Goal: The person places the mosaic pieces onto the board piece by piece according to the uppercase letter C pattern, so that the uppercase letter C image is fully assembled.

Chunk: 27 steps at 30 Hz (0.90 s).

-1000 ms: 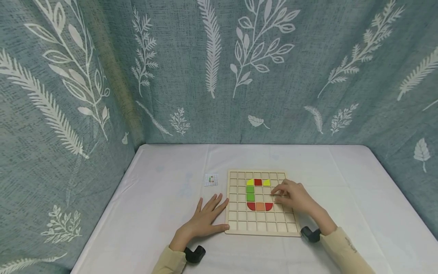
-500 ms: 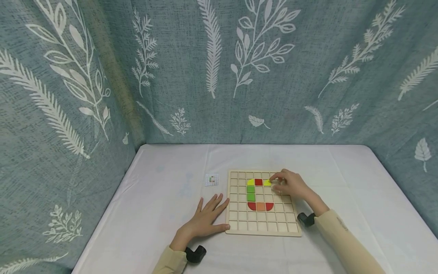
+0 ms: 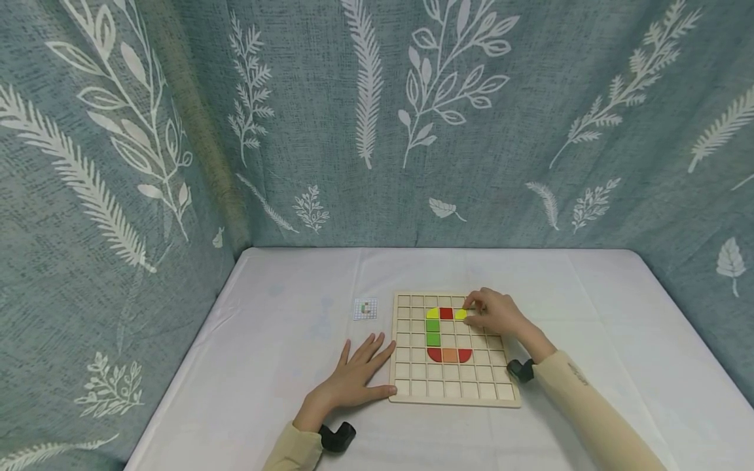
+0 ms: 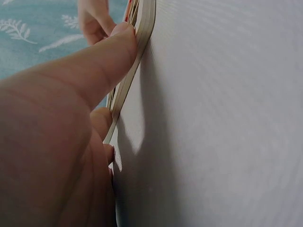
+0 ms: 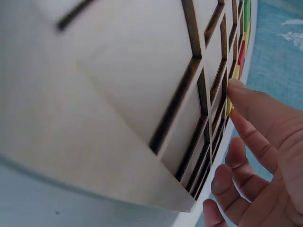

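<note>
A wooden grid board (image 3: 444, 400) lies on the table, with yellow, red, green and orange tiles set in its cells in a C-like outline. At the upper right of that outline, thumb and index finger of my right hand (image 3: 497, 314) pinch a yellow tile (image 3: 461, 314). The right wrist view shows the thumb and index fingertip at this yellow tile (image 5: 230, 106), its other fingers loosely bent. My left hand (image 3: 351, 379) rests with spread, straight fingers against the board's left edge. In the left wrist view its thumb (image 4: 111, 49) touches the board's side.
A small printed grid card (image 3: 365, 309) with a coloured pattern lies left of the board's upper corner. The white-covered table (image 3: 294, 294) extends around the board. A patterned blue-green curtain (image 3: 318, 131) hangs behind and along the sides. Each wrist wears a black device (image 3: 338, 437).
My right hand has moved up and left, from over the cells right of the outline to the yellow tile, and now pinches it. The left hand stays still.
</note>
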### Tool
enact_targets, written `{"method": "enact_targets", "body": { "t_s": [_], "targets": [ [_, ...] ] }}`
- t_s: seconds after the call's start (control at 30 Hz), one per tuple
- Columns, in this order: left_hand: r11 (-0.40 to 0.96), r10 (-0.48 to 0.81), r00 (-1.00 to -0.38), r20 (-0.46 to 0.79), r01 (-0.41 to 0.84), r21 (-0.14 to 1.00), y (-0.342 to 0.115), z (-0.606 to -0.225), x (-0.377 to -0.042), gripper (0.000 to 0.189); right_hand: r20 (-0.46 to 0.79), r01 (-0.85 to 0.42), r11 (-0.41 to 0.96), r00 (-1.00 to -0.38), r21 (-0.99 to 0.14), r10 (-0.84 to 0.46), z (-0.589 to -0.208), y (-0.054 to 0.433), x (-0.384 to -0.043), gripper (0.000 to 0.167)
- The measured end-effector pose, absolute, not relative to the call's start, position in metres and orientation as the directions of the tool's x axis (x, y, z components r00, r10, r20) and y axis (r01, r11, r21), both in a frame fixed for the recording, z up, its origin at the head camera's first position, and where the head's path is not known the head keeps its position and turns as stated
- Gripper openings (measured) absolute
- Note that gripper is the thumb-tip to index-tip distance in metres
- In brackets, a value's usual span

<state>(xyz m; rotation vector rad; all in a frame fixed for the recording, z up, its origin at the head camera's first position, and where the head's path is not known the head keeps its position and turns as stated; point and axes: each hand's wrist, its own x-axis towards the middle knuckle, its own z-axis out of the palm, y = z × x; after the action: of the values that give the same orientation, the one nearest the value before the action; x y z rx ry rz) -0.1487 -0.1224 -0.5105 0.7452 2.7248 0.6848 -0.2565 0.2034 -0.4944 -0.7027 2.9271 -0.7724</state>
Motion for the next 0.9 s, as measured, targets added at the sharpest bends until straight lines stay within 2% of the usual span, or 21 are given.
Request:
{"method": "enact_targets", "body": {
  "t_s": [0.63,0.9],
  "targets": [
    [0.763,0.525,-0.845,-0.098,0.417,0.493,-0.1233,-0.5129,-0.1495,0.078,0.05,-0.387,0.778,-0.907,-0.495,-0.419,-0.4942,0.2023,-0.2594,0.023],
    [0.761,0.524,-0.846,-0.1,0.413,0.501,-0.1228,-0.5142,-0.1503,0.077,0.104,-0.433,0.802,-0.896,-0.412,-0.431,-0.4931,0.1995,-0.2546,0.025]
  ]
}}
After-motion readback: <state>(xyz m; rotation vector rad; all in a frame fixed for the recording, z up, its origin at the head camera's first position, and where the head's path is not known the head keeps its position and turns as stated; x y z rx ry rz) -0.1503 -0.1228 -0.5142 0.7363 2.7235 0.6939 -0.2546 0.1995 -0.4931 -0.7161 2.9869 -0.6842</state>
